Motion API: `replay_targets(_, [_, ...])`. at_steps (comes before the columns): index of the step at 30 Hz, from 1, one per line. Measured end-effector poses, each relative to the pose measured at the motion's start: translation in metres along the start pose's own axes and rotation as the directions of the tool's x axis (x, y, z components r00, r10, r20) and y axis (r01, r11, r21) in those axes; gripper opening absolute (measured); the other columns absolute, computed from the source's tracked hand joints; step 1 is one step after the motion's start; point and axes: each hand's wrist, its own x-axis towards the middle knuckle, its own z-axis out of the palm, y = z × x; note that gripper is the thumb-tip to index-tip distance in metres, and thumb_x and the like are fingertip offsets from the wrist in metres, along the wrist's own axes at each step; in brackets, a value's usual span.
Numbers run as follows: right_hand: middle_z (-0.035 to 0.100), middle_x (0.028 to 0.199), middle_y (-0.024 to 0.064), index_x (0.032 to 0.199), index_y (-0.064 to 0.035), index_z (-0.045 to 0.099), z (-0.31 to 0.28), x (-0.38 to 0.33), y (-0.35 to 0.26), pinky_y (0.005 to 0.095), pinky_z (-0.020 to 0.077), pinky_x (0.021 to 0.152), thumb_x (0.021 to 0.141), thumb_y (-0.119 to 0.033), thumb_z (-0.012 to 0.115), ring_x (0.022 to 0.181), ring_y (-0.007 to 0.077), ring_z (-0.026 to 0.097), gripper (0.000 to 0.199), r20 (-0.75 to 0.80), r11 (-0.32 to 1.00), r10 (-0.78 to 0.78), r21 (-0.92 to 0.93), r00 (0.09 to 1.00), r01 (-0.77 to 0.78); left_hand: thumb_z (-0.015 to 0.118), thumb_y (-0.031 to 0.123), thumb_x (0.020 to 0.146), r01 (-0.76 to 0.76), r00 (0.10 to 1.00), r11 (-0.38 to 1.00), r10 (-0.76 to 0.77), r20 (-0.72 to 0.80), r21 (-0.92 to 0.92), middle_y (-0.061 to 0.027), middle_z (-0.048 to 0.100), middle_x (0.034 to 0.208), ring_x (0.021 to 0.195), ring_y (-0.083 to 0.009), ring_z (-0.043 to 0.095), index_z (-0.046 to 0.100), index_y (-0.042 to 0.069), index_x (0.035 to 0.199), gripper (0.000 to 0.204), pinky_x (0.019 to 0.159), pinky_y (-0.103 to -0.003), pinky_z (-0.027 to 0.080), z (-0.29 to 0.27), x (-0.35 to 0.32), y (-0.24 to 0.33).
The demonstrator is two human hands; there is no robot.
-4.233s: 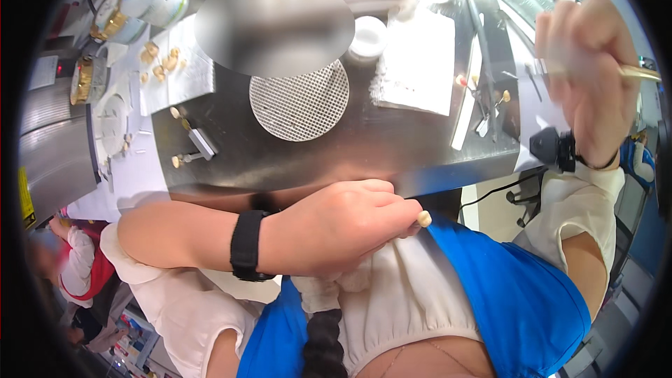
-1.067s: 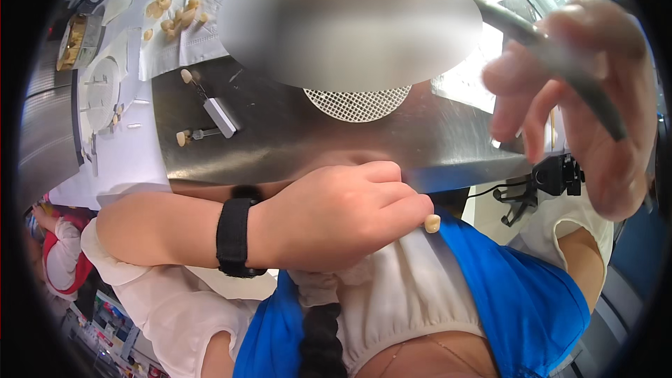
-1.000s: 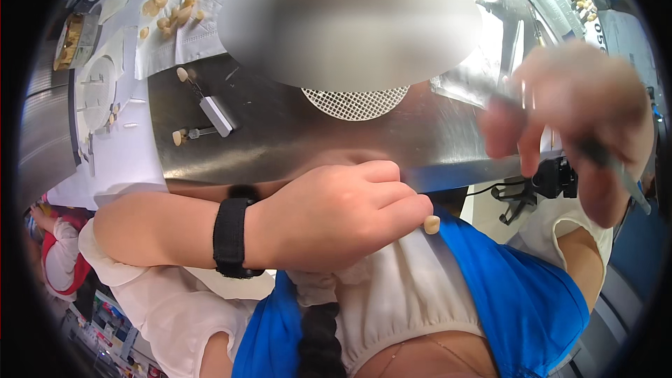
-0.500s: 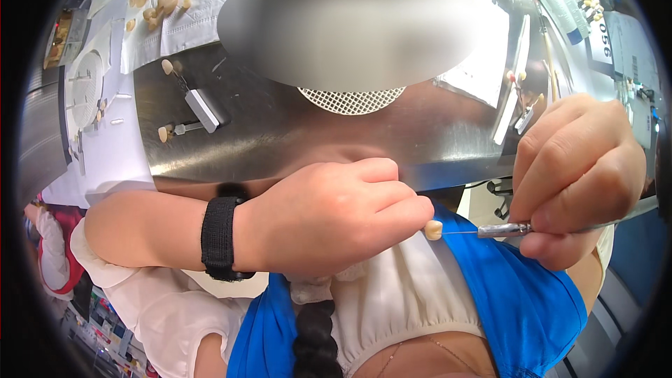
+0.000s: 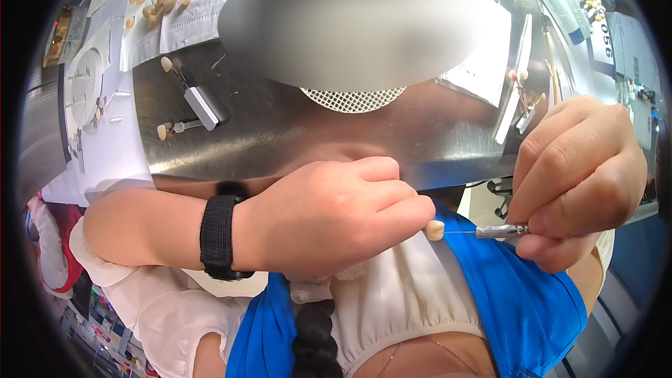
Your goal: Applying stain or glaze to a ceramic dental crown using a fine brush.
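Note:
My left hand (image 5: 343, 213) is closed, its back up and its fingertips hidden underneath. A small cream tooth crown (image 5: 435, 230) sticks out just past its curled fingers; whether it is pinched directly or on a holder is hidden. From the right, my right hand (image 5: 581, 182) pinches a slim silver-sleeved tool (image 5: 500, 231) between thumb and fingers. Its thin, needle-like tip (image 5: 458, 232) points left and reaches the side of the crown, or nearly so. Both hands are in front of the bench edge, above a blue apron (image 5: 518, 294).
On the metal bench (image 5: 266, 129) lies a silver block (image 5: 201, 106) with clips bearing tooth pieces. A round white mesh tray (image 5: 353, 101) is partly covered by a blurred oval. Tan tooth models (image 5: 162, 10) rest on a paper towel (image 5: 199, 21). Long white tools (image 5: 514, 80) lie at right.
The crown and the silver-sleeved tool have shifted very slightly. Both hands keep nearly the same position and grip.

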Motion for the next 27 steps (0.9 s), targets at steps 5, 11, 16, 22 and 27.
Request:
replay_targets(5, [0.061,0.063,0.0089,0.071,-0.0025,0.054,-0.0009,0.0020,0.0012,0.0177,0.0436,0.036,0.070,-0.004,0.075,0.043,0.0116,0.057,0.020,0.004,1.000,-0.016,-0.004,1.000,0.016,0.058,0.012,0.074,0.016,1.000,1.000,-0.016,0.024,-0.011,-0.0025,0.057,0.079,0.069,-0.0202,0.052,0.056,0.005,0.087,0.014,0.060,-0.029,0.048,-0.0021,-0.0008,0.0008])
replay_targets(11, [0.061,0.063,0.0083,0.071,-0.0028,0.054,0.0015,0.0023,0.0038,0.0174,0.0434,0.036,0.070,-0.005,0.075,0.044,0.0110,0.057,0.020,-0.015,0.999,-0.049,0.000,0.999,0.049,0.059,0.012,0.076,0.051,0.997,0.998,-0.049,0.065,-0.030,-0.0036,0.061,0.086,0.069,-0.0222,0.053,0.058,0.005,0.088,0.014,0.063,-0.032,0.049,-0.0040,-0.0007,0.0018])
replay_targets(16, [0.061,0.063,0.0081,0.072,-0.0033,0.054,0.0009,-0.0009,0.0054,0.0174,0.0444,0.037,0.071,-0.006,0.074,0.044,0.0109,0.057,0.020,-0.025,0.997,-0.078,0.001,0.997,0.078,0.059,0.012,0.077,0.060,0.996,0.998,-0.059,0.066,-0.021,-0.0038,0.061,0.086,0.070,-0.0224,0.054,0.059,0.005,0.089,0.014,0.065,-0.032,0.050,-0.0019,-0.0009,0.0018])
replay_targets(22, [0.062,0.064,0.0075,0.073,-0.0037,0.054,-0.0021,0.0033,0.0038,0.0166,0.0450,0.038,0.071,-0.006,0.074,0.044,0.0101,0.057,0.020,0.006,0.996,-0.087,0.007,0.996,0.087,0.058,0.011,0.072,-0.002,1.000,1.000,0.002,-0.004,0.024,-0.0015,0.054,0.072,0.070,-0.0182,0.052,0.053,0.005,0.085,0.015,0.058,-0.027,0.048,0.0008,-0.0007,-0.0003])
replay_targets(27, [0.062,0.065,0.0074,0.075,-0.0030,0.054,-0.0082,0.0057,-0.0007,0.0160,0.0457,0.038,0.073,-0.008,0.074,0.045,0.0094,0.057,0.020,0.119,0.998,-0.049,-0.022,0.992,0.052,0.059,0.013,0.077,0.048,0.997,0.999,-0.047,0.063,-0.021,-0.0046,0.061,0.086,0.070,-0.0227,0.054,0.059,0.004,0.090,0.015,0.063,-0.033,0.050,-0.0032,-0.0016,0.0015])
